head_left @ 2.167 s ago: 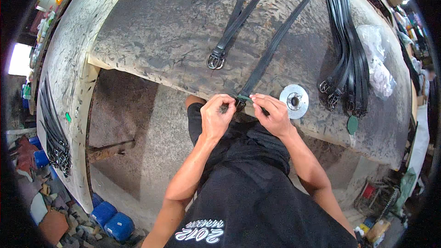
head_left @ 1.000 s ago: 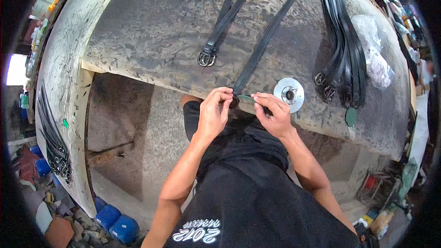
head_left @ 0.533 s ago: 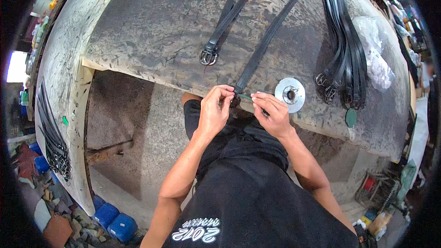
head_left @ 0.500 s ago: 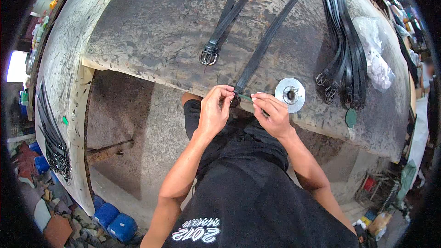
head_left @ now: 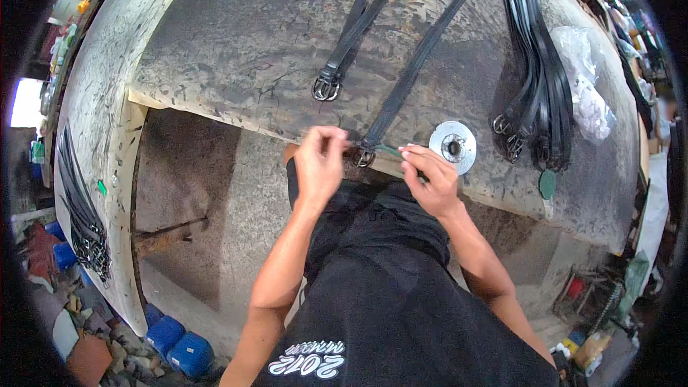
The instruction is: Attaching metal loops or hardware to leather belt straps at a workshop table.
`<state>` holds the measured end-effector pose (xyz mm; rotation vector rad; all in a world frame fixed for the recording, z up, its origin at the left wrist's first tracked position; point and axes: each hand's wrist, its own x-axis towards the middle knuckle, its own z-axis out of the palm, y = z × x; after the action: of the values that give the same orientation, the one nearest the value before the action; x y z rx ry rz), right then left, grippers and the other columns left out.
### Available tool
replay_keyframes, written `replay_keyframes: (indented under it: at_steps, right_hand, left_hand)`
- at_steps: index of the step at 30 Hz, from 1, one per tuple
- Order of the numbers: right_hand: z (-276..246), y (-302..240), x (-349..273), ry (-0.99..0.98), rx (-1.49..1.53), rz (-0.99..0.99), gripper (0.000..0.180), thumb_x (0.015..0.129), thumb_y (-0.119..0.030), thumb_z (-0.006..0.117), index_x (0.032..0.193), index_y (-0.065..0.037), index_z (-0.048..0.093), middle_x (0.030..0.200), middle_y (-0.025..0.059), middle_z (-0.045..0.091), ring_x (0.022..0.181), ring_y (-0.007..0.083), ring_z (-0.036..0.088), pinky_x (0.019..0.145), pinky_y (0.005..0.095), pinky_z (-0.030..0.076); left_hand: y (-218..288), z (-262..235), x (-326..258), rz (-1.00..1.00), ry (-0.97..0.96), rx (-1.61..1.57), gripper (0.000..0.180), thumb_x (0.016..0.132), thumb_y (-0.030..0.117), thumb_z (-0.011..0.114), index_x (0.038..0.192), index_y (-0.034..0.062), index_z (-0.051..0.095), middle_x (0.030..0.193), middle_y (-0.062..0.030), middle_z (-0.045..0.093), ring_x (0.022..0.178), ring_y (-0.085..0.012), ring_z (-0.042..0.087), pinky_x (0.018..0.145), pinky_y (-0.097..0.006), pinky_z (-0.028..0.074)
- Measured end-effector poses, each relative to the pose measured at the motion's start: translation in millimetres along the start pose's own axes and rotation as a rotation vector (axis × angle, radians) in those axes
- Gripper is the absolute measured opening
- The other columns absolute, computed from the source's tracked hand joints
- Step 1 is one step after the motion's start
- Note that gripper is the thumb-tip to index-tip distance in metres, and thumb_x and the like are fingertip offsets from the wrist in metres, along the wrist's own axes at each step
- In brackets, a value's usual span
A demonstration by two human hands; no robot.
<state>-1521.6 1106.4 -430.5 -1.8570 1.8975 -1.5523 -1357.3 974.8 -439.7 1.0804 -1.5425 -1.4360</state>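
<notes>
A black belt (head_left: 408,82) runs down the worktable, its buckle end (head_left: 365,158) hanging at the front edge between my hands. My right hand (head_left: 433,180) pinches a thin green strip (head_left: 389,150) that reaches to the belt just above the buckle. On the other side, my left hand (head_left: 320,161) is closed with the fingertips pressed together, just left of the belt. Its fingers are blurred, and a thin dark streak runs from them toward the belt; what they hold I cannot make out.
Another buckled belt (head_left: 328,79) lies further back. A silver disc (head_left: 453,149) sits right of my right hand, with a bundle of belts (head_left: 534,79), a clear plastic bag (head_left: 584,86) and a green oval piece (head_left: 547,185) beyond. More belts (head_left: 82,215) hang at the left.
My left hand has moved left, away from the belt, and the buckle shows more openly. My right hand has shifted slightly right, still with the green strip.
</notes>
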Motion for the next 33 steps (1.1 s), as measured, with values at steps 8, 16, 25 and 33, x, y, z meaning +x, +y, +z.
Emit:
replay_keyframes:
  at_steps: [8, 16, 25, 33]
  right_hand:
    - [-64, -2, 5, 0.047, 0.331, 0.705, 0.011, 0.092, -0.002, 0.062, 0.1, 0.004, 0.061, 0.085, 0.0117, 0.072, 0.076, 0.0137, 0.067, 0.07, 0.0262, 0.053]
    - [-100, 26, 11, -0.334, 0.354, 0.91, 0.016, 0.092, -0.002, 0.06, 0.106, 0.003, 0.056, 0.076, 0.011, 0.069, 0.064, 0.0127, 0.061, 0.054, 0.0271, 0.049]
    - [-107, 29, 24, -0.142, 0.642, 0.886, 0.017, 0.095, -0.005, 0.056, 0.109, 0.004, 0.058, 0.075, 0.011, 0.067, 0.061, 0.0129, 0.059, 0.057, 0.0266, 0.048]
    - [-42, 28, 31, 0.088, 0.696, 0.776, 0.014, 0.098, -0.008, 0.053, 0.11, 0.0, 0.054, 0.085, 0.0111, 0.067, 0.075, 0.0163, 0.064, 0.068, 0.0283, 0.052]
  left_hand:
    - [38, 5, 22, 0.292, -0.429, 0.653, 0.043, 0.067, 0.025, 0.086, 0.096, 0.0021, 0.065, 0.085, -0.009, 0.063, 0.067, -0.0179, 0.059, 0.062, -0.033, 0.05]
    - [32, 0, 66, 0.137, -0.791, 0.577, 0.032, 0.068, 0.012, 0.084, 0.09, -0.0031, 0.066, 0.069, -0.0118, 0.065, 0.064, -0.017, 0.063, 0.062, -0.033, 0.051]
    - [31, 9, 6, 0.271, -0.365, 0.814, 0.031, 0.072, 0.016, 0.078, 0.095, 0.0037, 0.062, 0.093, -0.0113, 0.058, 0.092, -0.0329, 0.057, 0.082, -0.041, 0.048]
    - [19, -1, 8, 0.685, -0.365, 0.783, 0.025, 0.072, 0.006, 0.076, 0.094, 0.0031, 0.066, 0.097, -0.01, 0.061, 0.088, -0.0302, 0.059, 0.076, -0.039, 0.05]
